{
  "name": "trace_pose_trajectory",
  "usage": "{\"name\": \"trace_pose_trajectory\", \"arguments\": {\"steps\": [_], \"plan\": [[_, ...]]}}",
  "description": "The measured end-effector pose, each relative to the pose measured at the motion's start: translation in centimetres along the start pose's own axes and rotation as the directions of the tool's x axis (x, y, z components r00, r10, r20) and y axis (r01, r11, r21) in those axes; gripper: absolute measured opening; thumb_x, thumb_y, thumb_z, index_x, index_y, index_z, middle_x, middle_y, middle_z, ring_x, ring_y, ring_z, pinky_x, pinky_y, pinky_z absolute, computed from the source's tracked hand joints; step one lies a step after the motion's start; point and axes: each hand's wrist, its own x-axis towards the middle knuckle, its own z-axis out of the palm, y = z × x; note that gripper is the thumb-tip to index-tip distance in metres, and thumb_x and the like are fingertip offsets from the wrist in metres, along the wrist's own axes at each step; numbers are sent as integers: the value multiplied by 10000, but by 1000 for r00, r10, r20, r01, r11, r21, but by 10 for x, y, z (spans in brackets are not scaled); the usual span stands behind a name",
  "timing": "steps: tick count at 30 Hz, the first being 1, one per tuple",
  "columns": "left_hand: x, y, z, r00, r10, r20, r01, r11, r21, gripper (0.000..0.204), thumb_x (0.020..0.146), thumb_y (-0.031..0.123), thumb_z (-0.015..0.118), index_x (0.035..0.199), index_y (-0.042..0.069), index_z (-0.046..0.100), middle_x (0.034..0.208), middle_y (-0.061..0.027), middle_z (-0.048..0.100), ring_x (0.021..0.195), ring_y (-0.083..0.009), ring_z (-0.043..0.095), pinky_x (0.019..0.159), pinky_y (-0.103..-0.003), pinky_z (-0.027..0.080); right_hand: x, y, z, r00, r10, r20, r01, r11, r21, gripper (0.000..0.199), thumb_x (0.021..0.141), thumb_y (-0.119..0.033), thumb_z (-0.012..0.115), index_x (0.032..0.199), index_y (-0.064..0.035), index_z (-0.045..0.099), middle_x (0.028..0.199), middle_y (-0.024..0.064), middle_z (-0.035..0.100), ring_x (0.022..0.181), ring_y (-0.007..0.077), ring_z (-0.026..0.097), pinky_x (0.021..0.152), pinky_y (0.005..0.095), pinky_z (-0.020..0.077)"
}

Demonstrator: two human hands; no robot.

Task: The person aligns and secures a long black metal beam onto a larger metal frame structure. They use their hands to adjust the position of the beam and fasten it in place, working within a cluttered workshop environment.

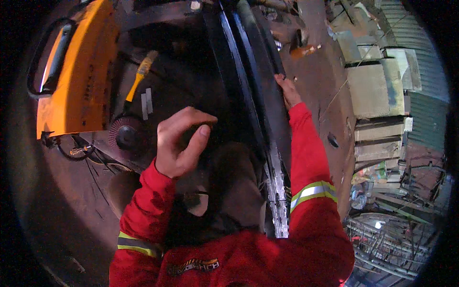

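Observation:
A long black metal beam (248,62) with bright grooves along its length runs from the top of the view down beside my lap. My right hand (289,92) is closed on its right edge, arm stretched forward; the beam partly hides the fingers. My left hand (184,142) hovers above my lap, left of the beam. Its fingers curve with the thumb apart, and nothing shows between them. Just left of that hand lies a round, reddish-brown disc with a dark hub (125,136). Beyond it are a yellow-handled tool (138,79) and two pale flat strips (147,103).
An orange machine casing (79,81) with a black handle (57,57) stands at the left, cables (95,162) trailing near its base. To the right are stacked boards (373,91), corrugated sheeting (411,33) and a heap of metal bars (382,244). An orange object (303,51) lies beyond the beam.

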Motion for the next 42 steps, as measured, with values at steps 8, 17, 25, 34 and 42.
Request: {"name": "trace_pose_trajectory", "arguments": {"steps": [8,17,25,34,42], "plan": [[18,-9,19,991,-114,74,119,991,-56,142,776,32,549,875,-42,620,804,-143,622,707,-240,600,652,-298,460,0,-3,9,932,-361,-32,240,680,-693,401,744,-266,733,935,13,517,836,115,566,832,228,551,756,335,439],[12,-19,17,996,-74,47,79,991,-111,140,784,43,551,876,-38,618,820,-159,631,714,-246,609,666,-305,473,-12,-23,50,902,-360,-238,-103,358,-928,551,762,-314,690,1165,21,519,1117,217,588,1027,384,563,874,426,452],[10,-9,14,998,-65,1,65,992,-110,196,838,115,519,898,-45,615,790,-126,608,670,-182,574,605,-277,446,-39,-40,86,830,-443,-339,-314,132,-940,520,801,-384,648,1152,-25,509,1012,192,624,919,372,612,788,464,490],[4,-12,11,998,-55,2,55,998,-16,185,865,111,510,916,-21,630,779,-91,607,684,-154,566,623,-258,436,-1,-18,7,978,121,-172,-166,946,-278,651,806,-445,662,1224,9,456,1170,140,552,1116,219,515,925,346,423],[3,9,-1,1000,30,8,-30,999,17,134,813,64,549,880,-22,627,749,-129,595,662,-224,585,622,-295,447,-24,-1,24,996,-86,-24,72,932,-355,547,775,-277,703,1176,18,475,1020,121,563,954,229,546,854,340,437]]}}
